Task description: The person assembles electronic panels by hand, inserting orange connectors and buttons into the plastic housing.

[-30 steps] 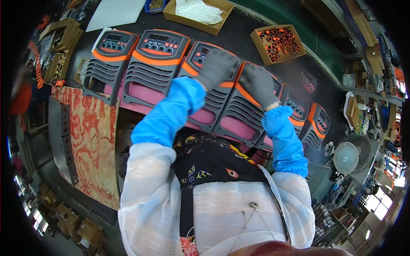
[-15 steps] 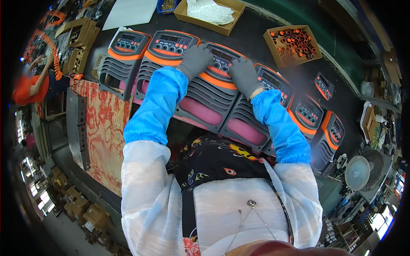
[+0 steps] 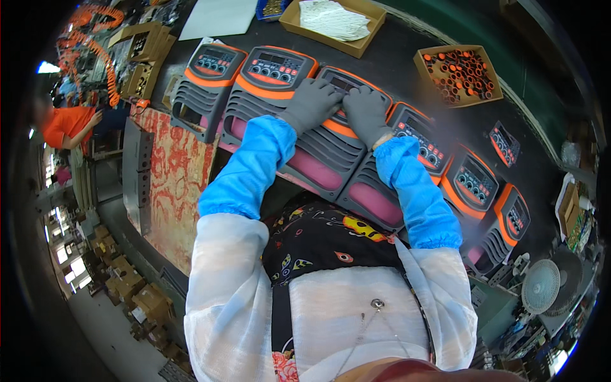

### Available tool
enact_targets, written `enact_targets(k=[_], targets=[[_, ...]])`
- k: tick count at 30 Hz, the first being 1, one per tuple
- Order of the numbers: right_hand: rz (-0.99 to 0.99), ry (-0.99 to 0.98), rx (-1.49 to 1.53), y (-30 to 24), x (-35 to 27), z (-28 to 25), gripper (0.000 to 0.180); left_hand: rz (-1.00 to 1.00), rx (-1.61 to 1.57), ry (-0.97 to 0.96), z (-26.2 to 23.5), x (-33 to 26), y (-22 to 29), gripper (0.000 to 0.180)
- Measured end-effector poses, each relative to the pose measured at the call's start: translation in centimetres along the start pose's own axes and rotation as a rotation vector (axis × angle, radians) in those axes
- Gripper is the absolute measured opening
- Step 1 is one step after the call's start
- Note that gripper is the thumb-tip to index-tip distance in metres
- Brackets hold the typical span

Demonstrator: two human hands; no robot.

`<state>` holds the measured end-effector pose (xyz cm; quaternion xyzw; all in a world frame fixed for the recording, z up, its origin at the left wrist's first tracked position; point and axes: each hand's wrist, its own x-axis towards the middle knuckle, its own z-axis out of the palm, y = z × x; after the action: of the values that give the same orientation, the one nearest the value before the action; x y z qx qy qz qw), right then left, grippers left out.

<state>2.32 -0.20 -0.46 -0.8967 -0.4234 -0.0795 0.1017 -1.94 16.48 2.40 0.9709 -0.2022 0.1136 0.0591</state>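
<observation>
My left hand (image 3: 312,104) and my right hand (image 3: 367,114), both in grey gloves, lie on the dark control panel of a grey-and-orange machine front housing (image 3: 321,148). The hands are close together, with fingertips on or just above the panel's middle. Fingers are laid out over the panel rather than wrapped round anything; they cover most of its knobs. Louvred slots and a pink surface show below the panel. Left of it stands a similar housing (image 3: 267,93), and right of it another (image 3: 417,137), each with its display panel and knobs.
More housings stand at the row's left (image 3: 207,83) and right ends (image 3: 509,213). A separate panel (image 3: 505,144) lies behind. Farther back are a carton of orange-and-black knobs (image 3: 422,63) and a carton of white papers (image 3: 293,19). A fan (image 3: 541,286) is at right; a person in orange (image 3: 67,127) is at left.
My left hand has slid right from the housing's upper left edge onto its panel, nearer my right hand. The view has shifted, so the bench appears farther right.
</observation>
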Motion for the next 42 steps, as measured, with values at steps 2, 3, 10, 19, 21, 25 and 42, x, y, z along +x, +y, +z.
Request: enact_targets(k=[2, 3, 10, 19, 21, 25, 42], targets=[[-0.022, 0.019, 0.031, 0.1, 0.1, -0.1, 0.013, 0.027, 0.075, -0.033, 0.9, 0.2, -0.2, 0.007], [-0.028, 0.025, 0.055, 0.2, 0.0, -0.1, 0.012, 0.017, 0.082, -0.034, 1.0, 0.3, -0.1, 0.007], [0.121, -0.164, 0.242, 0.9, 1.6, -2.4, 0.023, 0.051, 0.066, 0.017, 1.1, -0.1, -0.8, 0.018], [0.054, -0.177, 0.454, -5.1, 9.9, -3.7, 0.028, -0.287, 0.166, 0.132, -2.6, -6.4, -14.2, 0.036], [0.018, -0.234, 0.316, -7.4, 12.6, -2.2, 0.029, -0.293, 0.164, 0.134, -2.3, -7.1, -17.4, 0.034], [0.161, -0.362, -0.027, -10.0, 15.3, 0.4, 0.028, -0.147, 0.068, -0.167, -3.3, -6.5, -20.0, 0.019], [0.169, -0.349, -0.206, -12.3, 15.9, 0.6, 0.012, 0.12, 0.086, -0.269, -1.3, -3.8, -21.6, 0.015]])
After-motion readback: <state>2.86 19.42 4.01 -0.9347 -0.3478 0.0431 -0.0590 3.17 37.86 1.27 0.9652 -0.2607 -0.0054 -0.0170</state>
